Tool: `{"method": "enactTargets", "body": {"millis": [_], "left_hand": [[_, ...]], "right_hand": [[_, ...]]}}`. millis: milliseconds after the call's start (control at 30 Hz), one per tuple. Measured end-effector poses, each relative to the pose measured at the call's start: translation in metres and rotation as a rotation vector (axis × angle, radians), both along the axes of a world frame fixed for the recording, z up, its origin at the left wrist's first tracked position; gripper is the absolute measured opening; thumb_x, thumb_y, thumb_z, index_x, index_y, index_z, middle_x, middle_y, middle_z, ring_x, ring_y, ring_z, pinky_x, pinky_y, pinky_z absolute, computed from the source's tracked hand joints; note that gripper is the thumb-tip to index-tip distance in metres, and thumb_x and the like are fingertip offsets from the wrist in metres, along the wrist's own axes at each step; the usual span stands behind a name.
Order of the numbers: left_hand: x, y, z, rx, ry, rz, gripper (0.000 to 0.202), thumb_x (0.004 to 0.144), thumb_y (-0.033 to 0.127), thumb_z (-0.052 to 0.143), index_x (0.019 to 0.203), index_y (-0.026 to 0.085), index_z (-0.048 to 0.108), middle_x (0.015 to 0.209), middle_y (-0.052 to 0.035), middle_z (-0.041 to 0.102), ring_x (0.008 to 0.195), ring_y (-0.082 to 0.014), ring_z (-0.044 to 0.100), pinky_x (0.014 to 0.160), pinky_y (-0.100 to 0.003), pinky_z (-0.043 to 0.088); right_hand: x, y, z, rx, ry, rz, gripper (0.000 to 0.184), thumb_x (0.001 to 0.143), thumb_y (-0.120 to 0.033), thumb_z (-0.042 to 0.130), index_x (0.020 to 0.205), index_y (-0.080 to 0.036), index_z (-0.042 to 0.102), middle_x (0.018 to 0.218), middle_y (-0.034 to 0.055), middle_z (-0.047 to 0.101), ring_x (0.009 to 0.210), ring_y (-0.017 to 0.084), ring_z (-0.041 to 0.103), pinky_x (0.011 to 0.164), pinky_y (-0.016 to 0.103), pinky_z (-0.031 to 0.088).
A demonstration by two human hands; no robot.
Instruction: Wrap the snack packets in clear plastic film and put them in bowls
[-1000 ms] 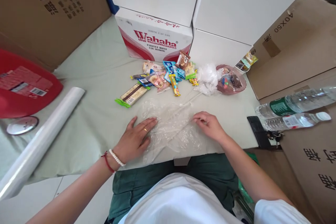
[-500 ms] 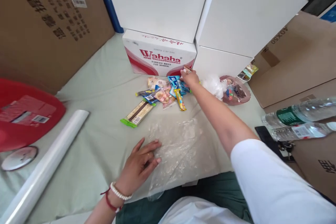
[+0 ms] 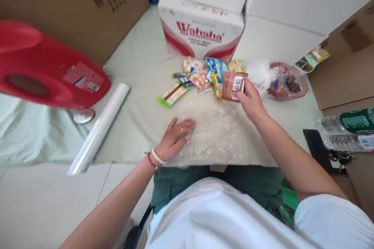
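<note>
My right hand (image 3: pixel 250 100) grips a brown snack packet (image 3: pixel 230 85) with a white barcode label, held above the cloth at the right side of a snack pile. My left hand (image 3: pixel 177 136) lies with fingers spread on the left edge of a flat clear plastic bag (image 3: pixel 219 136). Beyond the bag are blue snack packets (image 3: pixel 214 66), a small yellow packet (image 3: pixel 216 85), pink-and-clear packets (image 3: pixel 201 79) and a long bar with green ends (image 3: pixel 173 93). The brown packet hides part of the pile.
A Wahaha carton (image 3: pixel 201 31) stands behind the snacks. To the right are a crumpled clear bag (image 3: pixel 261 74), a pinkish bowl (image 3: pixel 292 87), bottles (image 3: pixel 356 120) and keys (image 3: pixel 341 155). A white roll (image 3: pixel 101 126) and red jug (image 3: pixel 55 66) are at left.
My right hand has drawn back from beside the carton and now holds the brown packet. My left hand stays on the plastic bag. The camera view has tilted downward.
</note>
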State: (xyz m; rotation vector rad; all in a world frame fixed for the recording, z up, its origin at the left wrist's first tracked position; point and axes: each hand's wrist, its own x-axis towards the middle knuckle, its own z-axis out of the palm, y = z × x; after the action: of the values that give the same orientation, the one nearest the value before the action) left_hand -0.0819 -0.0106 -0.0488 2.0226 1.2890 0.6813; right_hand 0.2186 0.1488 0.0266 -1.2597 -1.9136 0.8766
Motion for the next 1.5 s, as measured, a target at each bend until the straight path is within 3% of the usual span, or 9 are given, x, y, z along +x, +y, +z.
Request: {"method": "enactTargets", "body": {"millis": [133,267,400,567,733,867,1000,1300,1500], "left_hand": [[0.022,0.000,0.004,-0.042,0.147,0.165,0.037,0.103,0.044,0.037,0.110,0.024,0.067,0.152,-0.0097,0.062,0.152,-0.0259,0.045,0.130,-0.059,0.011],[0.030,-0.006,0.000,0.032,0.362,0.228,0.059,0.096,0.052,0.051,0.146,0.021,0.052,0.165,-0.0163,0.045,0.156,-0.0331,0.039,0.128,-0.067,0.006],[0.021,-0.012,-0.002,0.033,0.480,0.236,0.070,0.100,0.055,0.043,0.162,0.025,0.035,0.169,-0.0155,0.039,0.157,-0.0349,0.035,0.126,-0.071,-0.004],[0.017,-0.024,-0.001,0.086,0.452,0.409,0.085,0.092,0.065,0.054,0.163,0.023,0.032,0.175,-0.0177,0.024,0.163,-0.0375,0.020,0.128,-0.068,0.003],[0.031,-0.036,-0.002,0.138,0.375,0.697,0.061,0.086,0.063,0.068,0.134,0.027,0.059,0.163,-0.0171,0.043,0.160,-0.0411,0.024,0.126,-0.071,0.016],[0.042,-0.039,-0.001,0.166,0.368,0.701,0.028,0.084,0.050,0.075,0.098,0.027,0.067,0.149,-0.0119,0.053,0.153,-0.0414,0.032,0.123,-0.070,0.027],[0.047,-0.035,0.004,0.176,0.291,0.706,0.012,0.089,0.035,0.067,0.092,0.023,0.066,0.131,-0.0137,0.058,0.132,-0.0349,0.052,0.114,-0.059,0.043],[0.045,-0.023,0.009,-0.048,-0.217,0.763,0.022,0.084,0.033,0.067,0.097,0.024,0.052,0.118,-0.0066,0.059,0.096,-0.0184,0.067,0.082,-0.035,0.058],[0.020,-0.014,0.006,-0.247,-0.375,0.948,0.051,0.074,0.033,0.078,0.114,0.022,0.048,0.113,-0.0026,0.063,0.064,-0.0073,0.054,0.065,-0.028,0.051]], "right_hand": [[0.032,-0.098,-0.019,-0.415,0.057,0.224,0.052,0.085,-0.037,0.067,0.134,-0.023,0.057,0.111,0.0029,0.071,0.096,0.021,0.068,0.087,0.035,0.056],[0.072,-0.130,-0.048,-0.583,0.116,-0.001,0.046,0.081,-0.040,0.072,0.122,-0.023,0.058,0.108,0.0049,0.074,0.093,0.021,0.071,0.087,0.036,0.058],[0.114,-0.127,-0.053,-0.573,0.173,-0.171,0.046,0.082,-0.043,0.074,0.121,-0.022,0.060,0.104,0.0067,0.077,0.092,0.023,0.073,0.087,0.040,0.059],[0.125,-0.119,-0.024,-0.316,0.213,-0.176,0.053,0.090,-0.048,0.072,0.138,-0.026,0.065,0.138,0.0058,0.070,0.127,0.026,0.065,0.116,0.045,0.045],[0.079,-0.103,0.009,-0.362,0.232,0.146,0.053,0.095,-0.057,0.067,0.139,-0.029,0.068,0.141,0.0051,0.069,0.134,0.028,0.061,0.118,0.045,0.043],[0.028,-0.082,0.020,-0.356,0.227,0.361,0.055,0.095,-0.060,0.064,0.138,-0.025,0.069,0.137,0.0059,0.071,0.129,0.029,0.064,0.113,0.044,0.047],[-0.008,-0.060,0.019,-0.317,0.314,0.411,0.052,0.094,-0.054,0.068,0.137,-0.025,0.068,0.139,0.0051,0.068,0.133,0.028,0.060,0.116,0.044,0.044],[-0.006,-0.057,-0.025,-1.066,0.443,0.438,0.042,0.090,-0.033,0.073,0.129,-0.022,0.063,0.109,0.0065,0.076,0.091,0.023,0.075,0.075,0.039,0.066],[0.017,-0.064,-0.038,-1.257,0.554,0.300,0.035,0.093,-0.024,0.067,0.127,-0.021,0.059,0.110,0.0115,0.078,0.087,0.025,0.081,0.061,0.030,0.067]]}}
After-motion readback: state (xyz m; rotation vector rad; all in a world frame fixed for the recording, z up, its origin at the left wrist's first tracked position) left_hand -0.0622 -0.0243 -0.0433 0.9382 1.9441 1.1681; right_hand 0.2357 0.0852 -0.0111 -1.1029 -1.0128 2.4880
